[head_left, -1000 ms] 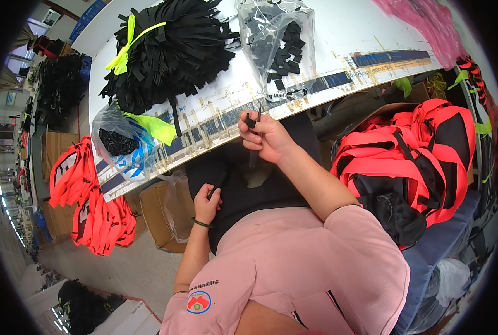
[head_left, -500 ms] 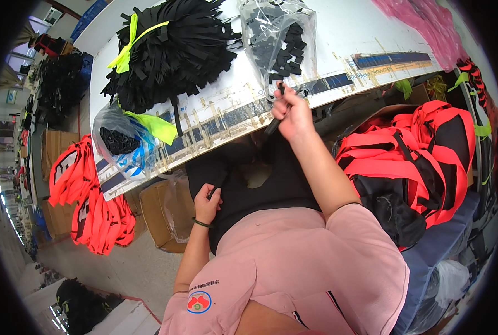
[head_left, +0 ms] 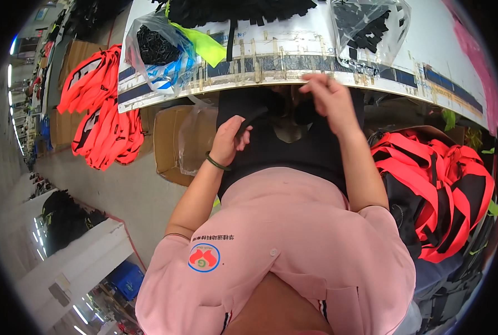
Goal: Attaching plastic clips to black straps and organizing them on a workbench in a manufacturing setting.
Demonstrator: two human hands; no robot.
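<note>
My left hand [head_left: 230, 142] is closed around a short black webbing strap [head_left: 253, 116], whose free end sticks out over my dark-clothed lap. My right hand [head_left: 333, 103] is raised at the table's front edge, its fingers partly stretched to the left and slightly blurred. Nothing shows between them. Just beyond it on the white table [head_left: 282, 47] lies a clear plastic bag [head_left: 366, 33] of small black pieces. Farther left stands another clear bag [head_left: 158, 47] with black pieces inside, beside a neon yellow strip [head_left: 204, 47].
A bundle of black straps [head_left: 243, 10] lies at the table's far side. Red-and-black strapped goods [head_left: 433, 190] fill a box at my right. Red bundles [head_left: 95, 106] hang at the left, near an open cardboard box [head_left: 168, 142]. Pink plastic [head_left: 475, 61] drapes over the table's right end.
The view has shifted, so the table sits higher in the picture. My left hand has lifted with the black strap extending from it. The black strap in my right hand no longer shows there.
</note>
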